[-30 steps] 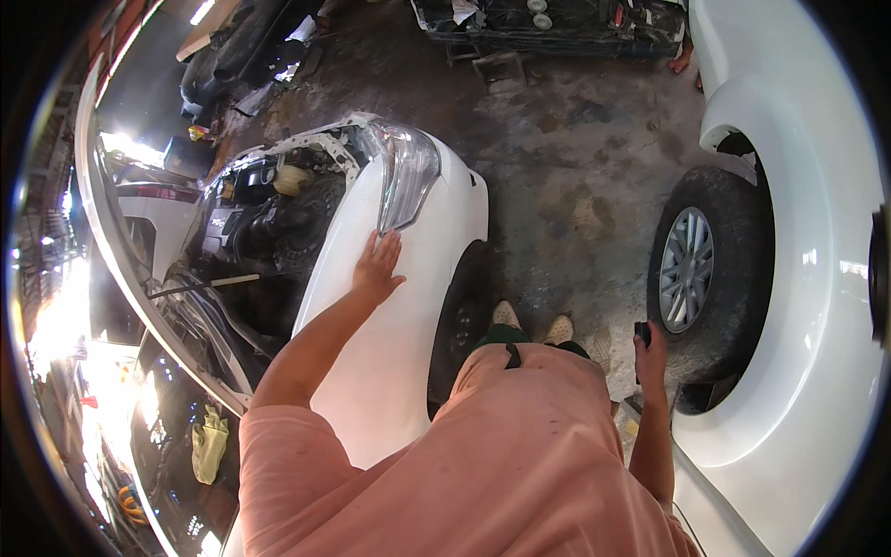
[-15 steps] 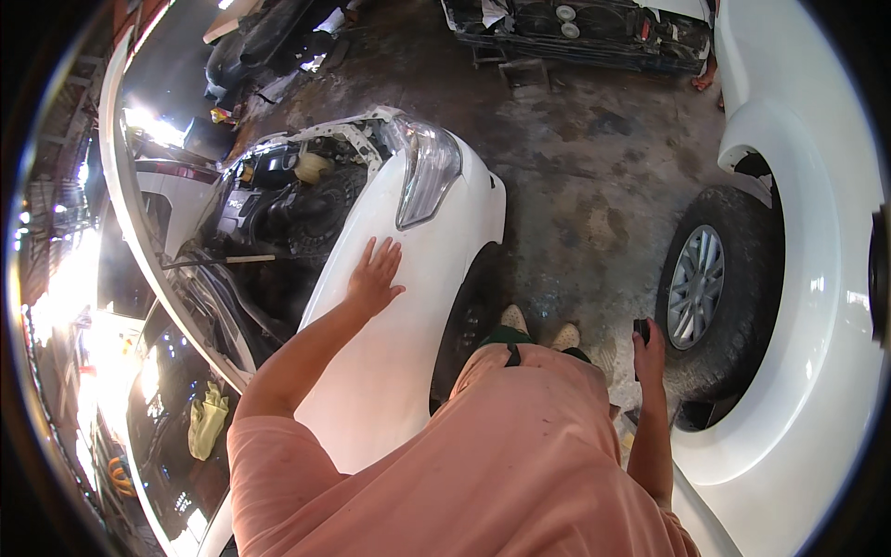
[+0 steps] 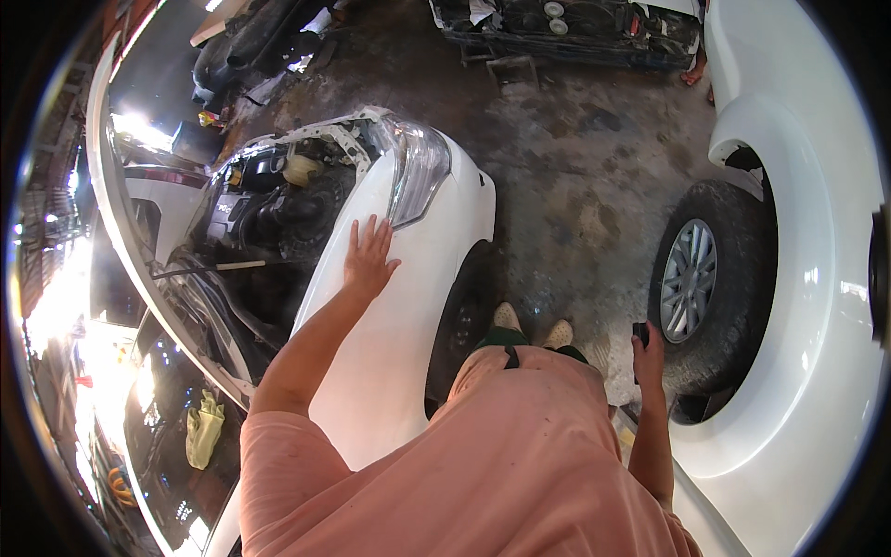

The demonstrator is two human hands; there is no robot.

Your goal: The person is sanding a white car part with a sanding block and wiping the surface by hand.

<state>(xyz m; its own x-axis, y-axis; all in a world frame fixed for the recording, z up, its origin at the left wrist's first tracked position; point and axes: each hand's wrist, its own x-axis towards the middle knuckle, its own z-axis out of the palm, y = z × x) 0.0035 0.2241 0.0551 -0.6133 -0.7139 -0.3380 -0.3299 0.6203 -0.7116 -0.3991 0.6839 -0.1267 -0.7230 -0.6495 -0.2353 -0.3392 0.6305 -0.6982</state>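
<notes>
My left hand (image 3: 371, 260) lies flat on the white front fender (image 3: 380, 343) of a car, fingers stretched toward the headlight (image 3: 420, 174). Its fingertips rest just short of the lamp's lower corner. Down at my right side, my right hand (image 3: 651, 356) is closed around a small black object (image 3: 640, 332); most of it is hidden by the fingers, so its kind cannot be made out. To the left of the fender is the uncovered engine bay (image 3: 288, 200), with the raised hood (image 3: 109, 176) curving along the left.
A second white vehicle (image 3: 826, 278) stands close on my right, its front wheel (image 3: 691, 278) beside my right hand. A yellow-green cloth (image 3: 204, 429) lies on the windshield. Car front parts (image 3: 566, 32) stand across the stained floor (image 3: 575, 176). Another person's foot (image 3: 692, 74) shows at the far right.
My left hand has slid forward along the fender toward the headlight. The right hand keeps its hold on the black object. The whole view has shifted slightly.
</notes>
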